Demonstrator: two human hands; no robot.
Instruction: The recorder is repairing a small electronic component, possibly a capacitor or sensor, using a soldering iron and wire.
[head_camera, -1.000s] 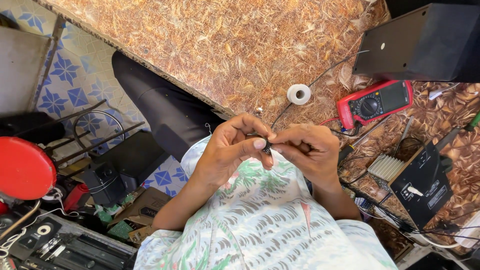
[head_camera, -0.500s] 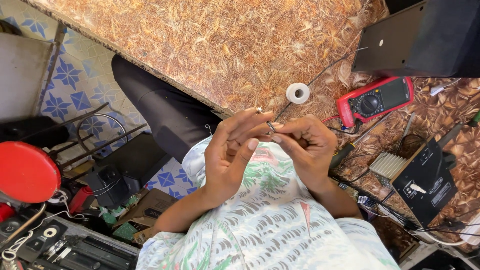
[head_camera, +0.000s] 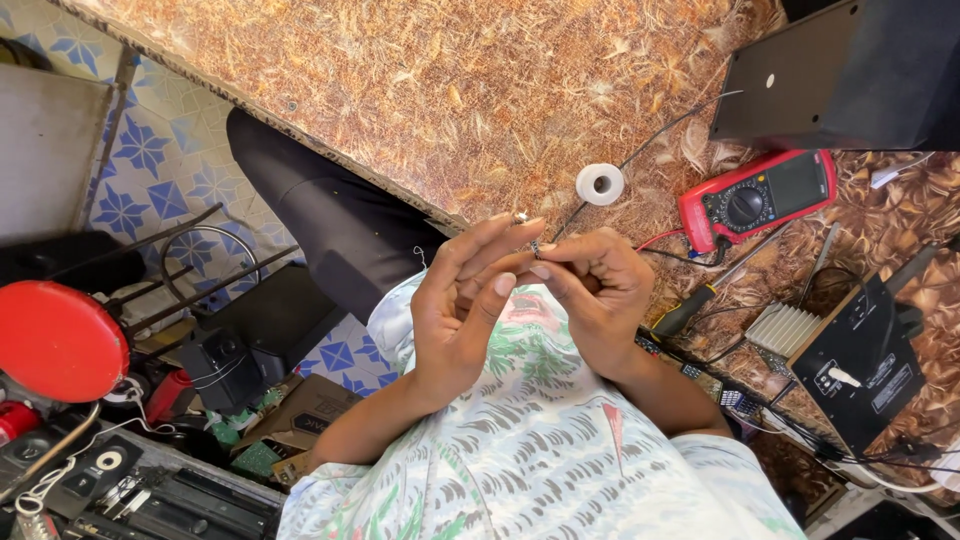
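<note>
My two hands meet above my lap at the table's edge. My right hand is curled, and its thumb and fingertips pinch a small metal piece at the end of a thin black wire. The wire runs up across the table. My left hand has its fingers stretched out and apart. Its fingertips rest against the small piece, its thumb stays clear, and one finger wears a ring.
On the patterned table lie a white tape roll, a red multimeter, a black box, a screwdriver, a finned heat sink and a black circuit module. A red round stool and clutter sit on the tiled floor at left.
My left hand has gone from closed over the small piece to fingers stretched out. Both hands have shifted slightly toward the table. The right hand keeps its pinch.
</note>
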